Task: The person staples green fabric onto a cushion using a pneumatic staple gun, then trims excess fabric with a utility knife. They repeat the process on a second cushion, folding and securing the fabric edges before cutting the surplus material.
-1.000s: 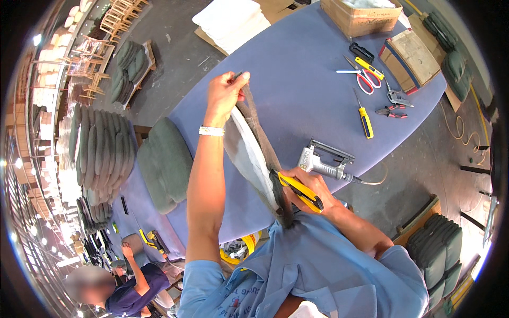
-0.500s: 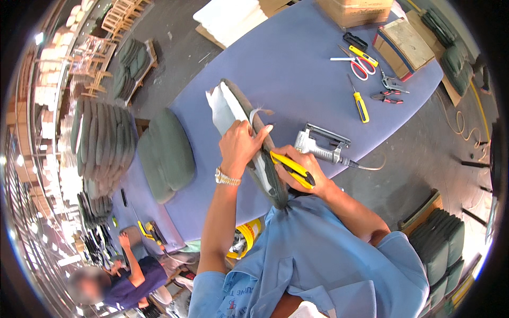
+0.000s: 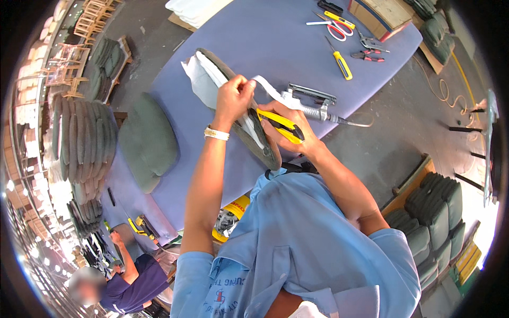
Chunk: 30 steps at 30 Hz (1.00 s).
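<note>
A dark grey-green cushion [image 3: 269, 153] with white lining fabric [image 3: 203, 85] showing along its open side stands on edge, tilted, between the blue table and my body. My left hand [image 3: 233, 99] is closed over the cushion's upper edge, with a thin white strip [image 3: 268, 88] pinched at its fingertips. The strip curves across toward my right hand [image 3: 294, 124]. That hand is wrapped around a yellow and black utility knife [image 3: 281, 125], held against the cushion's near side; its blade cannot be made out. Just beyond the right hand lies a staple gun [image 3: 313, 100] with an air hose.
Another green cushion [image 3: 148, 140] lies on the blue table [image 3: 254, 42] to the left, near tall cushion stacks [image 3: 85, 138]. Scissors [image 3: 339, 31], a screwdriver [image 3: 342, 64] and pliers [image 3: 367, 55] lie far right, before a cardboard box [image 3: 382, 18]. A co-worker [image 3: 135, 281] sits lower left.
My left hand has lifted from the cushion's face into a tighter pinch, drawing out a longer white strip. The right hand with the knife stays by the cushion. The whole view has shifted.
</note>
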### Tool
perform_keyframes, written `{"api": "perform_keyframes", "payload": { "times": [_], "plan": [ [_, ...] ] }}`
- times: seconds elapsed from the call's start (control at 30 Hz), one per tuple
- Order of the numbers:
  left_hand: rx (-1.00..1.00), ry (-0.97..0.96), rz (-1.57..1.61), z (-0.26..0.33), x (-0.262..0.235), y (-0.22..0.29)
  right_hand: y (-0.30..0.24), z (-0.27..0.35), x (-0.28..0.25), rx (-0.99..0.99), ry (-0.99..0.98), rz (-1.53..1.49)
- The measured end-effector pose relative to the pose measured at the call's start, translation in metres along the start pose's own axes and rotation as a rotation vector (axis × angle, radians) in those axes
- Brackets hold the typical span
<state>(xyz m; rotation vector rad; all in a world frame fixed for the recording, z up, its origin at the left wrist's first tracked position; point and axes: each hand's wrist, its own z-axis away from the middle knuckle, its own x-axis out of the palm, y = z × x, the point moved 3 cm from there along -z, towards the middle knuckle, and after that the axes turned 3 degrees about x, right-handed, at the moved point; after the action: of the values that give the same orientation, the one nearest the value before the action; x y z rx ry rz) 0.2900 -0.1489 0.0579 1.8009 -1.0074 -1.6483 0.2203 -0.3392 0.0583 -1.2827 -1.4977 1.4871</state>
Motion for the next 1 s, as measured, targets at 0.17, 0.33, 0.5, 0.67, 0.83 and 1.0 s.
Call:
{"api": "perform_keyframes", "payload": {
  "times": [0.17, 0.33, 0.5, 0.67, 0.83, 1.0],
  "plan": [
    [-0.002, 0.022, 0.160, 0.005, 0.001, -0.012, -0.010, 0.021, 0.006, 0.037, 0.005, 0.087],
    [-0.146, 0.030, 0.236, 0.007, -0.001, -0.028, -0.018, 0.052, 0.013, 0.076, 0.038, 0.081],
    [-0.231, 0.050, 0.428, 0.013, -0.008, -0.031, -0.025, 0.082, 0.022, 0.126, 0.039, 0.058],
    [-0.259, 0.047, 0.436, 0.016, -0.011, -0.026, -0.033, 0.097, 0.031, 0.099, 0.076, 0.137],
    [-0.276, 0.062, 0.416, 0.017, -0.016, -0.024, -0.039, 0.113, 0.037, 0.107, 0.100, 0.132],
    [-0.287, 0.078, 0.458, 0.019, -0.014, -0.026, -0.039, 0.119, 0.043, 0.126, 0.116, 0.155]
  ]
}}
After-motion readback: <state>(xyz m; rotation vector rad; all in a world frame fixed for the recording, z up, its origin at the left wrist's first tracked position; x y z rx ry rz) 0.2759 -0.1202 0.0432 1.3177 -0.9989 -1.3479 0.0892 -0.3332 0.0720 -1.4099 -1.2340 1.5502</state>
